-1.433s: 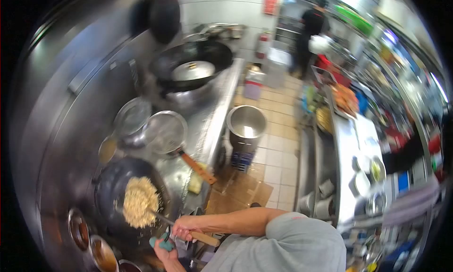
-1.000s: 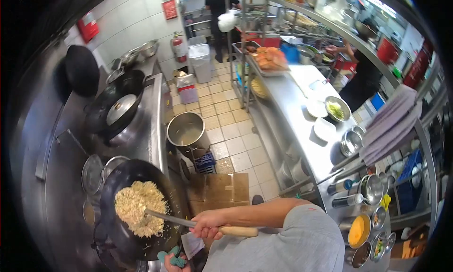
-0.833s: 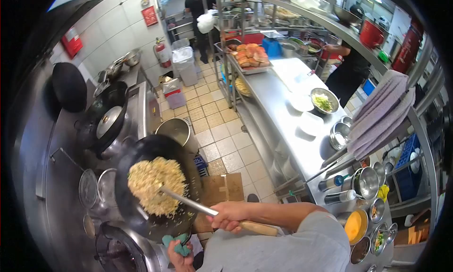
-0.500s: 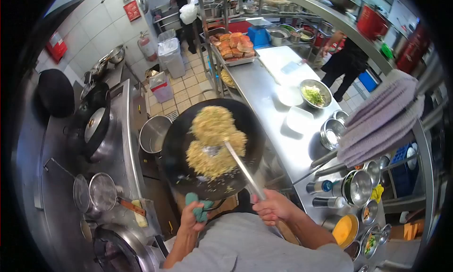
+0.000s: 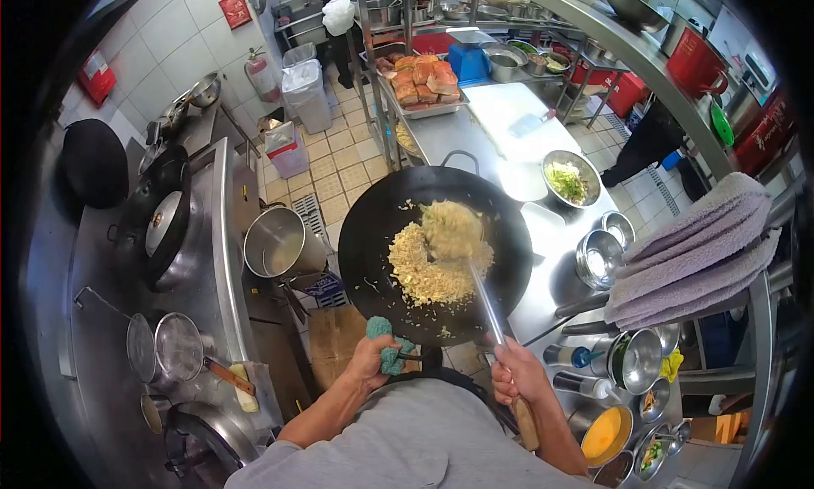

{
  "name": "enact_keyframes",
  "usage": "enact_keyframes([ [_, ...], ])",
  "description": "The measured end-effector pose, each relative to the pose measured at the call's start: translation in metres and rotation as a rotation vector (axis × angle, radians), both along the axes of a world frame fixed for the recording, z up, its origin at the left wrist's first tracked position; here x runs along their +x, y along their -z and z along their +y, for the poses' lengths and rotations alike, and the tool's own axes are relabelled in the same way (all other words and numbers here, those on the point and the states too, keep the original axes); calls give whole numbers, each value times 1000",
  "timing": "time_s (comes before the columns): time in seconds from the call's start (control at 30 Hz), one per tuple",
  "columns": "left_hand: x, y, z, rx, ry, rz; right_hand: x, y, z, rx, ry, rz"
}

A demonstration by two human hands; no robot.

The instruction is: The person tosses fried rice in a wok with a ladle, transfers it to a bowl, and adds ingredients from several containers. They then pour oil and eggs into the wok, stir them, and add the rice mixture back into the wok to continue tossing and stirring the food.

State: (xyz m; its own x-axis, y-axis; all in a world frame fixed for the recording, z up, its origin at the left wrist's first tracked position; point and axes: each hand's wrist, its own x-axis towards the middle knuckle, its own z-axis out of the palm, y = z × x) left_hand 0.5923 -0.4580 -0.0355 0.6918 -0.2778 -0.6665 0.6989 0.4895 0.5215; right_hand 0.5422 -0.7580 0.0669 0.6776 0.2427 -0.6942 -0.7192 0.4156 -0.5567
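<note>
My left hand (image 5: pixel 370 362) is closed around a folded green cloth (image 5: pixel 386 343) on the near handle of a large black wok (image 5: pixel 365 260). Closed on the long shaft of a metal wok ladle (image 5: pixel 486 298) is my right hand (image 5: pixel 519 372); the wooden end of the shaft sticks out below the fist. The ladle's head is hidden in a blurred heap of fried rice (image 5: pixel 428 268) at the wok's middle. Loose grains lie scattered on the dark wok surface. The wok is held up between the stove and the steel counter, with its far loop handle showing.
A steel counter (image 5: pixel 462 141) on the right carries a bowl of chopped greens (image 5: pixel 570 179), metal bowls and a pot of orange liquid (image 5: pixel 608 434). Left are a tall pot (image 5: pixel 284 243), strainers (image 5: pixel 180 346) and the stove (image 5: pixel 93 268). Purple towels (image 5: pixel 691 251) hang at right. Another person stands beyond the counter.
The wok has moved right, toward the counter, with both hands along with it. The rice heap has shifted within it, and the ladle is now further right. The view has turned slightly.
</note>
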Motion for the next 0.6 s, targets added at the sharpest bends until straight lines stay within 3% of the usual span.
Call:
enact_keyframes([
  [0.1,-6,0,17,12,-23,4,-2,3,12,169,27,61],
  [0.3,-9,-1,48,32,-95,15,-11,-6,48,-120,-52,-119],
  [0.4,-10,3,65,29,-100,2,-1,15,68,-145,-70,-66],
  [0.53,-15,1,81,20,-151,-6,4,13,80,166,-28,34],
  [0.6,-18,9,93,17,-152,11,0,7,90,73,-80,-5],
])
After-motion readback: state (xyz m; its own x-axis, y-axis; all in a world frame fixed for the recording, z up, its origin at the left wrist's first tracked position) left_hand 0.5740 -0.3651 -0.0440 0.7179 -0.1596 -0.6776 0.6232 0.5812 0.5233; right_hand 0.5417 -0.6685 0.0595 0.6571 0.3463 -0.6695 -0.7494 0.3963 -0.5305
